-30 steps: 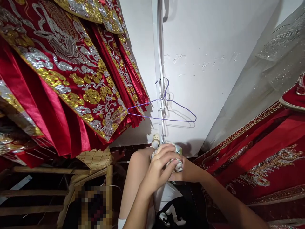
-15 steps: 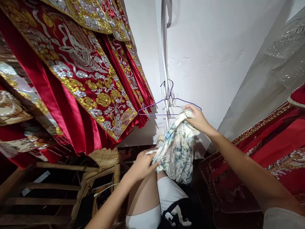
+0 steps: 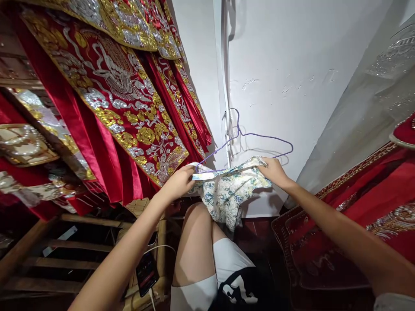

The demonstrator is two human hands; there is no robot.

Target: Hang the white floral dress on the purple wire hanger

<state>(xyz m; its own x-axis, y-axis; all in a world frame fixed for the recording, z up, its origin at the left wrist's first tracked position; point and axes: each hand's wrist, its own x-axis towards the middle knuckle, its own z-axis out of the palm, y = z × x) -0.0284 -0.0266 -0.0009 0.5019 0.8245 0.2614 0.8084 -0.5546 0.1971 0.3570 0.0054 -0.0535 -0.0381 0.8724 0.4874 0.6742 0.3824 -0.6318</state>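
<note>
L hand & R hand, fingers pinching floral-print garment by its edge, w/ purple hanger's L end apparently inside, R end not yet.

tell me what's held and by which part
A floral cloth, by its upper edge: left hand at one end, right hand near the other.

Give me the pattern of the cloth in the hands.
The cloth has a blue-green and yellow print on white, clearest in the head view.
</note>
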